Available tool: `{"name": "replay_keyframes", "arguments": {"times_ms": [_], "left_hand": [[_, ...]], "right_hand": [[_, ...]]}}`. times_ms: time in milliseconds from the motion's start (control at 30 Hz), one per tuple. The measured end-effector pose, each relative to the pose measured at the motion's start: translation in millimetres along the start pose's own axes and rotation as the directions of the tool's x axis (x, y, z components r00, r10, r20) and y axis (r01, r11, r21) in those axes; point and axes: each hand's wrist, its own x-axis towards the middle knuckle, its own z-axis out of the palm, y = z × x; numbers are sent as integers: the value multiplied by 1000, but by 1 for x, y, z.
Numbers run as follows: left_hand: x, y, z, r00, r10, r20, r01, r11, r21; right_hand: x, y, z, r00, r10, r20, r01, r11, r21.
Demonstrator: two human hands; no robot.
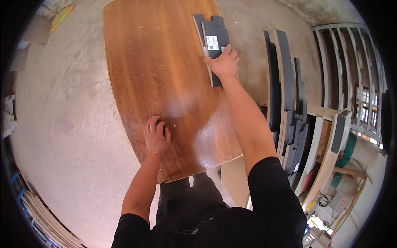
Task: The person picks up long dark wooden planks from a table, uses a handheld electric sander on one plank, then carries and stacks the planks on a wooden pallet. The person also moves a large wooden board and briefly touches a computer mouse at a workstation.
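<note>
Gripping dark panel (pixel 215 37) at board (pixel 165 82) edge, right hand (pixel 223 63) | left hand (pixel 156 136) flat

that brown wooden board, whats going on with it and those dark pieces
A person leans over a brown wooden board. Their right hand reaches far across and grips the near end of a dark flat panel, stacked with another at the board's far right edge. Their left hand rests closed on the board near its front edge. More dark panels stand leaning to the right.
</note>
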Motion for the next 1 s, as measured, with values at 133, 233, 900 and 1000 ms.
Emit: {"name": "replay_keyframes", "arguments": {"times_ms": [133,233,900,1000], "left_hand": [[-4,0,0,998,44,-55,-46,999,-27],[12,0,-2,998,42,-57,-43,999,-27],[7,-2,-3,990,121,-75,-121,993,13],[18,-10,1,966,238,-105,-229,969,95]], "right_hand": [[0,-2,10,999,-25,28,27,996,-80],[1,-1,7,998,-37,44,39,997,-67],[-209,180,-117,949,-224,-221,248,965,89],[-281,257,-176,977,-65,-201,78,995,56]]}}
